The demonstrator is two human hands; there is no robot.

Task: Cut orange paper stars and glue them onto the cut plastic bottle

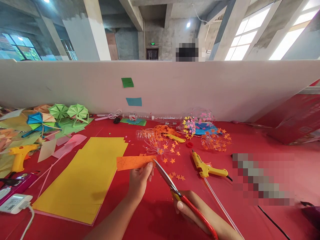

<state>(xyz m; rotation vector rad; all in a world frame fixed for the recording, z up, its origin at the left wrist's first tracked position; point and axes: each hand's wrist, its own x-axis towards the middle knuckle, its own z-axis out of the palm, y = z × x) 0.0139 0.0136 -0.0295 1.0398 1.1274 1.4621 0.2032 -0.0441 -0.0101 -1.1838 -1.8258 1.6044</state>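
Note:
My left hand [139, 180] pinches the right end of an orange paper strip [133, 162] with pencil lines drawn on it, holding it level above the red table. My right hand [192, 208] grips red-handled scissors [175, 190]; their blades point up and left, and the tips touch the strip's right edge near my left thumb. Small orange paper stars [176, 176] lie scattered on the table just beyond the blades.
A stack of yellow sheets [85, 176] lies at left. A yellow glue gun [207, 168] rests to the right, another [20, 155] at far left. Star-covered clear plastic bottles [197, 128], folded paper fans [67, 113] and a white partition wall [175, 86] stand behind.

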